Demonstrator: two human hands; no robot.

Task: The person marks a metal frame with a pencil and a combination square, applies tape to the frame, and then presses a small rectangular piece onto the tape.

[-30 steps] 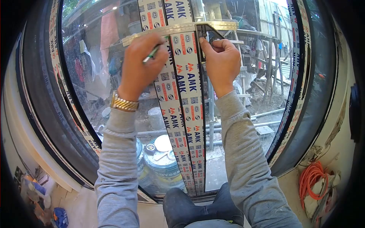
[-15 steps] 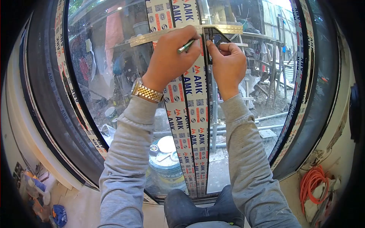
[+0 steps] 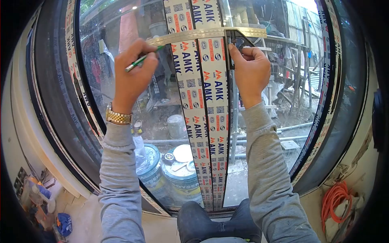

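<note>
My left hand [image 3: 135, 73], with a gold watch at its wrist, is closed round a green pencil [image 3: 142, 60] left of the window's middle frame. The pencil's tip points up and right, near the left end of a metal ruler. My right hand [image 3: 252, 67] pinches the black head [image 3: 234, 38] of a combination square at the frame's right edge. The square's ruler [image 3: 206, 33] lies across the middle frame [image 3: 216, 89], which is covered in AMK-printed film. Part of the black head is hidden behind my fingers.
Blue-labelled buckets [image 3: 180, 180] stand beyond the glass, below left of the middle frame. An orange hose [image 3: 335, 200] lies coiled at the lower right. Tools and a blue bag [image 3: 64, 224] are on the floor at the lower left. Pipes and timber are outside.
My left hand has moved left with the pencil, off the middle frame, uncovering the ruler and film. My right hand still grips the square; the view has shifted slightly.
</note>
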